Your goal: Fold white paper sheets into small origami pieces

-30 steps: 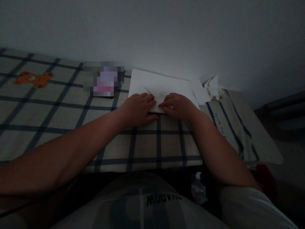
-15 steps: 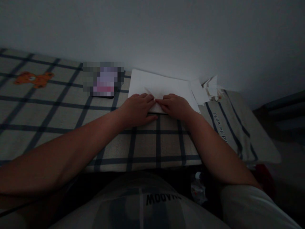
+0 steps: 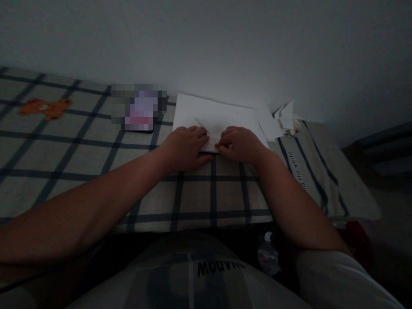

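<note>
Head view is dim, so creases on the small folded white paper (image 3: 213, 136) near the tabletop's far edge are unclear. Left hand (image 3: 185, 146) presses flat on it; right hand (image 3: 240, 143), fingers curled, pinches its fold.

The dark flat device (image 3: 139, 107) on the checked tabletop (image 3: 80, 150) is blurred into blocks, so its face cannot be read. The left hand (image 3: 185, 146) and right hand (image 3: 240, 143) cover the near edge of the small folded white paper (image 3: 213, 133). Dim light hides the clutter under the tabletop.
</note>
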